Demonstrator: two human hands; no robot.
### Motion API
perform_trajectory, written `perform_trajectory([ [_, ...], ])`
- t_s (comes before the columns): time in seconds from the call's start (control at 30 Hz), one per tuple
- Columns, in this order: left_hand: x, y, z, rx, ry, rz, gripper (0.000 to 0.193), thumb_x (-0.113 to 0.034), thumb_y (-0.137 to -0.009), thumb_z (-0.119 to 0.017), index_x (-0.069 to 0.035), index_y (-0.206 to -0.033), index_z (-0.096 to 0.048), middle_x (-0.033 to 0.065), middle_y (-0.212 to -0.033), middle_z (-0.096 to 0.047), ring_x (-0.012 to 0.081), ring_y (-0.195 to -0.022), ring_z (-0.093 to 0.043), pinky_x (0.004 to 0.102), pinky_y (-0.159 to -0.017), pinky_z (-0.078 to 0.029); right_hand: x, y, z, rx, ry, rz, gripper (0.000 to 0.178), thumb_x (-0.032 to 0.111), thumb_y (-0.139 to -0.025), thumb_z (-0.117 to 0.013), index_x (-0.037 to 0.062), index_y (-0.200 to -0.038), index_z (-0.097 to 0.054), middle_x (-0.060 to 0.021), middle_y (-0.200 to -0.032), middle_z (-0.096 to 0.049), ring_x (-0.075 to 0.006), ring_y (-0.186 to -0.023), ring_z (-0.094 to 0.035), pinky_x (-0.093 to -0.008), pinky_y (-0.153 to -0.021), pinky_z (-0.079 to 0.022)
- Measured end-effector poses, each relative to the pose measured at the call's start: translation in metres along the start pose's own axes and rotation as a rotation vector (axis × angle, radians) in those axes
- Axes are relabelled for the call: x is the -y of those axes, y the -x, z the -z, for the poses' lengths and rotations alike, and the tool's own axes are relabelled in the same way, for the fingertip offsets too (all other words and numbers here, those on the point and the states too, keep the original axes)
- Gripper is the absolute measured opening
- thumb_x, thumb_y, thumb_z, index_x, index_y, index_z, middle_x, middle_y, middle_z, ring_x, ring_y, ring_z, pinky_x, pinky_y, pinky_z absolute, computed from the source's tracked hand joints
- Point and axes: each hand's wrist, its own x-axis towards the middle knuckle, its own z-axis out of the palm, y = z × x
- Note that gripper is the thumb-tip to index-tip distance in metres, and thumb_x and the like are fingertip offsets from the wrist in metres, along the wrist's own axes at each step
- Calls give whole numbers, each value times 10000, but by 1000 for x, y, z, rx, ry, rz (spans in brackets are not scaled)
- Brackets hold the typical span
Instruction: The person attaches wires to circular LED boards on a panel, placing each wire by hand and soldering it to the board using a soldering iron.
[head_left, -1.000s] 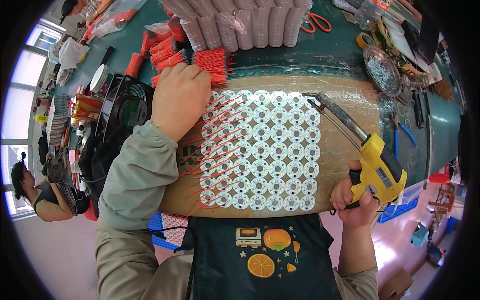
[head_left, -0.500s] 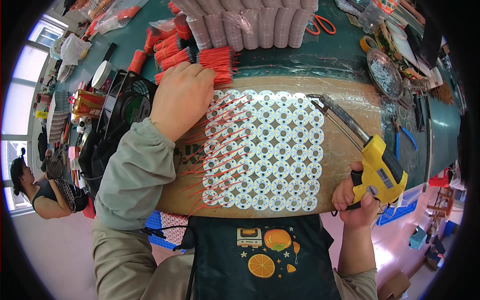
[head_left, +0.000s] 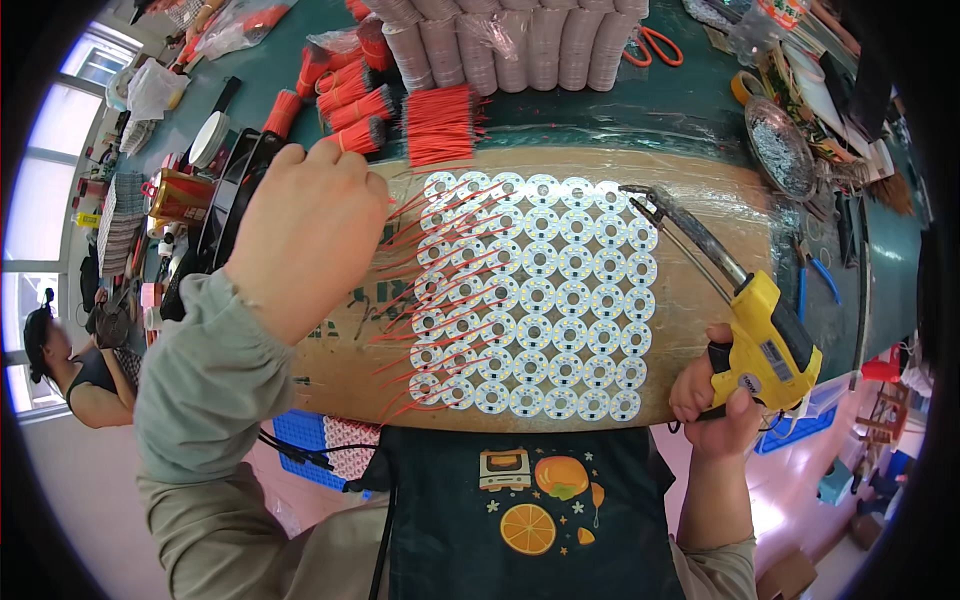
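Round white LED boards (head_left: 540,260) lie in tight rows on a brown board (head_left: 705,260). Thin red wires (head_left: 400,290) stretch across the left columns, their ends sticking out past the left edge. My right hand (head_left: 722,412) grips a yellow soldering gun (head_left: 768,335), whose dark tip sits over the far right corner of the boards. To the left of the rows my left hand (head_left: 315,235) hangs raised, back up and fingers curled closed; its fingertips are hidden, so what they hold cannot be seen. A loose pile of red wires (head_left: 438,125) rests beyond the boards.
Stacked grey discs (head_left: 510,50) stand at the back, with bundled red wires (head_left: 350,95) left of them. Orange-handled scissors (head_left: 655,47), a metal bowl (head_left: 778,150) and blue-handled pliers (head_left: 822,275) lie to the right. A black fan (head_left: 240,185) stands left; another person (head_left: 85,365) sits beyond.
My left hand has moved left and toward me, away from the red wire pile, uncovering it. The soldering gun in my right hand has barely moved. The whole view has shifted slightly.
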Motion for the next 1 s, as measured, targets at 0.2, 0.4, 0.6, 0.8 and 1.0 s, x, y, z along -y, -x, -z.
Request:
perform_trajectory([
  [0.2,-5,3,15,139,-155,-108,74,-116,-816,-600,-83,-836,-663,54,-875,-624,215,-911,-589,356,-793,-442,1,2,2,-26,30,20,784,510,-852,-729,-28,-1340,-432,9,-632,-451,-102,-450,-412,-262,-421,-357],
  [0.4,-18,4,-10,200,-132,-77,133,-123,-803,-601,-76,-896,-685,47,-885,-620,215,-943,-581,355,-798,-443,-2,-1,0,-22,2,24,785,504,-858,-720,-31,-1349,-423,8,-631,-449,-100,-451,-408,-260,-418,-361],
  [0.6,-17,21,2,-150,226,-23,201,-69,-758,-623,-35,-955,-648,95,-892,-606,266,-914,-579,385,-800,-462,-2,1,2,-5,10,29,780,498,-861,-720,-32,-1351,-424,6,-633,-454,-102,-454,-417,-261,-417,-361],
  [0.8,-85,55,-9,-469,823,-105,310,-53,-721,-649,2,-1023,-683,113,-917,-623,304,-823,-616,394,-736,-510,-3,9,2,49,38,19,777,490,-851,-743,-22,-1348,-437,3,-639,-466,-113,-462,-431,-262,-418,-365],
  [1.0,-116,76,-32,-474,837,-118,410,-117,-736,-658,25,-1121,-656,105,-975,-612,276,-926,-612,382,-785,-504,-13,69,12,211,235,-55,555,386,-839,-783,-30,-1170,-620,-46,-749,-622,-165,-610,-570,-302,-579,-451],
])
